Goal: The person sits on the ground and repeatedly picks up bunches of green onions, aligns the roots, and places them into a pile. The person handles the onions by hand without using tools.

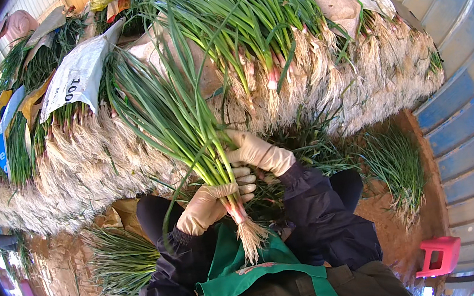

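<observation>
My gloved left hand (204, 208) is wrapped around the lower stalks of a bunch of green onions (191, 140), just above the pinkish bulbs. Pale stringy roots (251, 238) hang from the bunch over my green apron (273, 251). Higher up, my gloved right hand (259, 149) is at the right side of the same stalks, its fingers around a few of them and partly hidden. The long leaves fan out up and to the left. Right behind the bunch rises a long stack of green onions (146, 173), roots facing me.
Loose green onions (271, 49) lie on cloth atop the stack, between printed woven sacks (79, 74). More bunches rest on the dirt floor at left (122, 262) and right (394, 167). A pink plastic stool (442, 255) stands by the corrugated metal wall (466, 117). Another person (19, 26) is at far left.
</observation>
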